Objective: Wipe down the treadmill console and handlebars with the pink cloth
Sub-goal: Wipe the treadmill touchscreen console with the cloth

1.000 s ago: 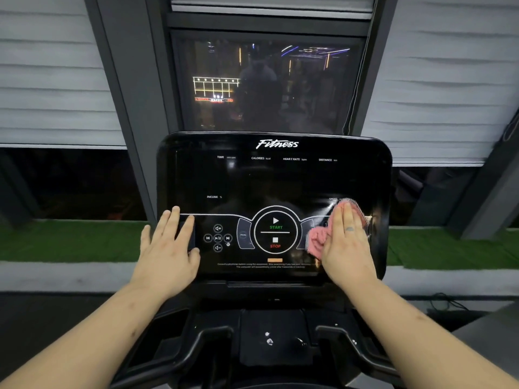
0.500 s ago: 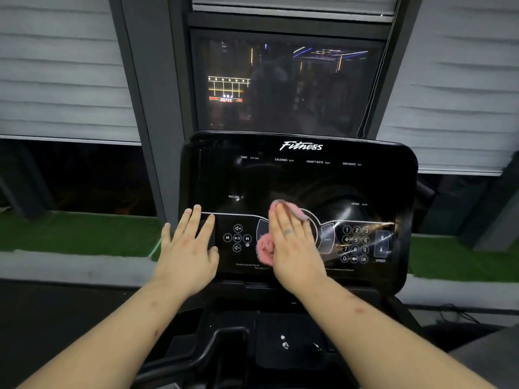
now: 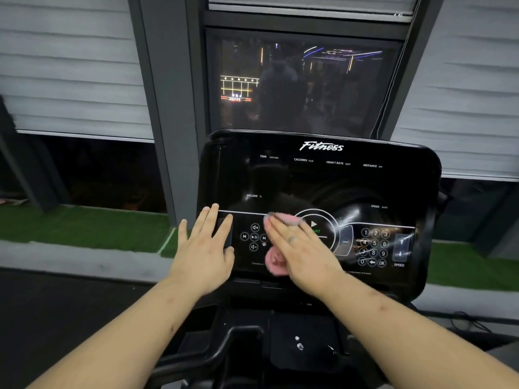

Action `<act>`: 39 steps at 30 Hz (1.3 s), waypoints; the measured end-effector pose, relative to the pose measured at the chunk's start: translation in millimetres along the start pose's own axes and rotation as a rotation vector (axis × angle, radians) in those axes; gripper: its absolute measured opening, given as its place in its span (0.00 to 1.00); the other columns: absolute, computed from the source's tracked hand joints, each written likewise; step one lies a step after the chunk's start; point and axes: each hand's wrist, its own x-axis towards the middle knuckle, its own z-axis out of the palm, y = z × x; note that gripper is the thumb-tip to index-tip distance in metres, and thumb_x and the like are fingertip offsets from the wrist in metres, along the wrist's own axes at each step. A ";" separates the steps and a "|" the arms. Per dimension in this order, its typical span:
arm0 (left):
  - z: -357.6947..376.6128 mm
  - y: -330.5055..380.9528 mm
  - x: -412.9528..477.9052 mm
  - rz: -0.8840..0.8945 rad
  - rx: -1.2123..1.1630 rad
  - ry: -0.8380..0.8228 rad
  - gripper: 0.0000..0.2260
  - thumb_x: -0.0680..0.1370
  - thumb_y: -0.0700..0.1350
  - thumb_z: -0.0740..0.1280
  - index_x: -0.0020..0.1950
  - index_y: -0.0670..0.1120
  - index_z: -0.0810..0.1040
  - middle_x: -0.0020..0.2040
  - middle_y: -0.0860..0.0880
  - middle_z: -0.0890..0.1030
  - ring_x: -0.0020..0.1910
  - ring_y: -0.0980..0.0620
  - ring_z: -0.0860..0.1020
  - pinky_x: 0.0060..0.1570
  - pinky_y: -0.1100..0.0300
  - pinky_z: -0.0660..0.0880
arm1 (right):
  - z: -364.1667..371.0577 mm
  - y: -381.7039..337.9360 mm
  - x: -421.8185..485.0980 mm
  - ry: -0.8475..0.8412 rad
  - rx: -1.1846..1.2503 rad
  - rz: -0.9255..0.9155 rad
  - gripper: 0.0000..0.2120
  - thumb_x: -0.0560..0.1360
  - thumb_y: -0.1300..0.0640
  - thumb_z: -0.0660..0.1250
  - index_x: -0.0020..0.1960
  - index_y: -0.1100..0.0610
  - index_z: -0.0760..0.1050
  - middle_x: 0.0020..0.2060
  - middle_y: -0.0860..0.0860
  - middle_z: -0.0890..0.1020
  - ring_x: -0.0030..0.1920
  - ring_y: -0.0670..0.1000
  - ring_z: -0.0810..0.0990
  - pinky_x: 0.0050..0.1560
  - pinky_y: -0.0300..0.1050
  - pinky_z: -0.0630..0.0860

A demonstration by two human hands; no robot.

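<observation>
Flat right grip [image 3: 302,254] presses pink cloth [image 3: 276,263] on console [image 3: 323,181] to wipe; flat, empty left grip [image 3: 203,248] likely steadies it.

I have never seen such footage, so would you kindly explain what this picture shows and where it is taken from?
This is one view, from a camera worn on the person's head, looking down at their own bare hands. The glossy black panel is a treadmill console with a number keypad. The left hand rests flat on its left edge, holding nothing. The right hand presses a pink cloth against the panel with straight fingers. A handlebar curves below.
</observation>
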 end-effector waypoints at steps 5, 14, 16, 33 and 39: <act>1.2 -1.6 -8.4 -0.007 -0.023 -0.002 0.31 0.83 0.56 0.57 0.85 0.54 0.50 0.85 0.47 0.44 0.84 0.49 0.41 0.80 0.39 0.41 | -29.7 1.5 46.8 0.039 -0.014 0.095 0.43 0.80 0.54 0.66 0.85 0.54 0.42 0.84 0.50 0.47 0.83 0.52 0.50 0.82 0.53 0.43; 15.3 -6.0 -37.1 -0.032 -0.071 -0.032 0.31 0.83 0.54 0.58 0.85 0.53 0.51 0.85 0.47 0.44 0.84 0.48 0.42 0.80 0.41 0.39 | 19.9 -15.7 -6.2 -0.091 -0.069 -0.155 0.38 0.78 0.60 0.60 0.85 0.54 0.50 0.84 0.50 0.53 0.82 0.52 0.55 0.82 0.57 0.50; 17.3 -5.3 -40.1 -0.032 -0.073 -0.035 0.31 0.83 0.54 0.58 0.85 0.53 0.51 0.85 0.46 0.45 0.84 0.48 0.43 0.80 0.41 0.40 | 25.5 -17.9 -17.6 -0.107 -0.080 -0.214 0.35 0.78 0.61 0.57 0.84 0.53 0.53 0.83 0.49 0.57 0.82 0.51 0.59 0.82 0.56 0.50; 11.6 -11.2 -45.9 -0.050 -0.081 -0.039 0.31 0.84 0.55 0.56 0.85 0.55 0.48 0.85 0.47 0.43 0.84 0.49 0.43 0.79 0.43 0.36 | -58.1 30.3 93.4 -0.015 -0.113 -0.088 0.45 0.73 0.64 0.68 0.84 0.55 0.49 0.84 0.52 0.54 0.81 0.54 0.60 0.81 0.58 0.56; 17.4 -14.3 -49.4 -0.059 -0.088 -0.043 0.31 0.84 0.55 0.57 0.85 0.54 0.49 0.85 0.47 0.44 0.84 0.49 0.43 0.80 0.42 0.38 | -22.2 -1.9 52.9 -0.045 -0.083 -0.134 0.45 0.71 0.64 0.67 0.84 0.59 0.51 0.83 0.55 0.57 0.81 0.57 0.60 0.79 0.62 0.59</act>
